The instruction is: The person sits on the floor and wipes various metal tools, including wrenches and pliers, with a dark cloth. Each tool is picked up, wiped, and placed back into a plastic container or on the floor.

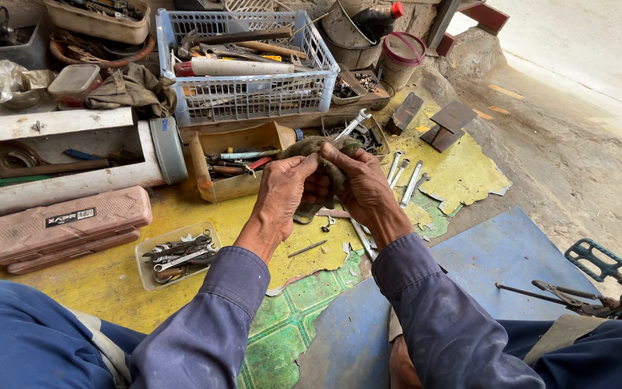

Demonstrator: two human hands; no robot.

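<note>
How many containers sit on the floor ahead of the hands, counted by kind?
White slatted plastic basket: 1
Open tan box of tools: 1
Clear tub of wrenches: 1
Pink closed tool case: 1
Total: 4

My two forearms in blue sleeves rise from six o'clock and converge toward twelve. My left hand and right hand meet at centre, backs up, fingers curled shut, thumbs nearly touching.
</note>
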